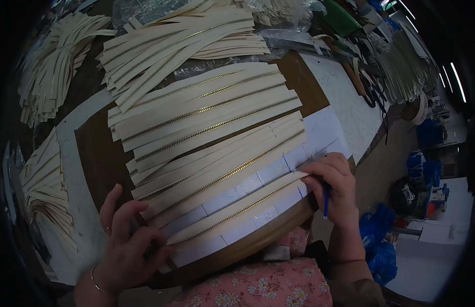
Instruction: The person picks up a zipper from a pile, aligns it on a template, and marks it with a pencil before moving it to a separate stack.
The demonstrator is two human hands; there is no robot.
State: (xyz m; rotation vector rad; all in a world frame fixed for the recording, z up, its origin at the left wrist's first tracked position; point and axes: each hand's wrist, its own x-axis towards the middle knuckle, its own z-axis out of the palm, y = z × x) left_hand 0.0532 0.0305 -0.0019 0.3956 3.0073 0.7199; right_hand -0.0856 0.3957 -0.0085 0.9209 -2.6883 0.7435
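One metal-toothed zipper [247,207] near: left hand [126,250], fingers parted, at left end; right hand [338,187] pinching right end, blue pen [326,203] tucked in. Uneven pull could skew it; loose pen, stain it.

Cream gold-toothed zip strip [242,209] lies flat, diag. across marked wht. paper [323,129].
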